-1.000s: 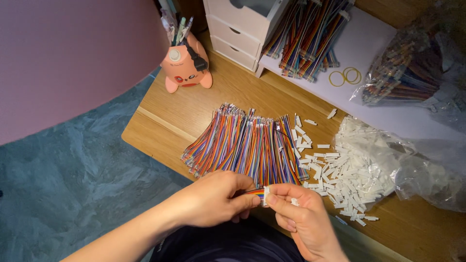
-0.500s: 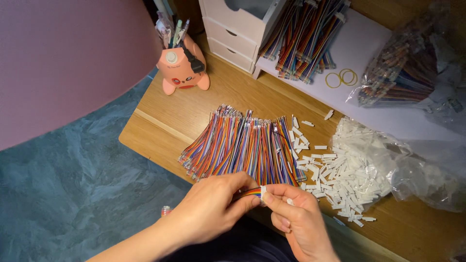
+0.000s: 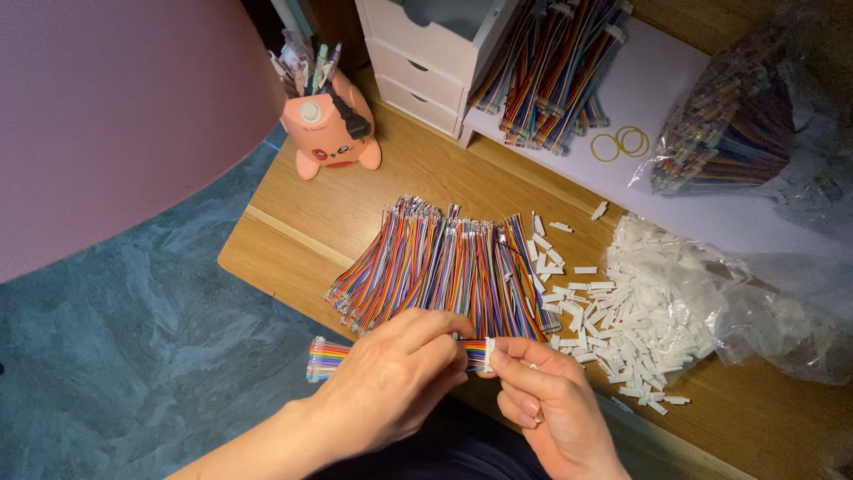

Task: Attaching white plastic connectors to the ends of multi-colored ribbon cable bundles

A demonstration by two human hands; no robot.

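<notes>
Left hand (image 3: pixel 391 387) grips rainbow ribbon cable (image 3: pixel 327 358) — right hand (image 3: pixel 551 409) pinches white connector (image 3: pixel 490 353) at its end; wire pile (image 3: pixel 444 267) at 12 o'clock on surface (image 3: pixel 293 240).

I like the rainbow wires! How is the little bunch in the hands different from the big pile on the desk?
The held ribbon cable is one narrow strip, pinched by the left hand and right hand; the desk pile is many strips, fanned out and untouched. The held one lies sideways above the desk edge; the pile's strips run away from the person. Both are rainbow-striped.
</notes>
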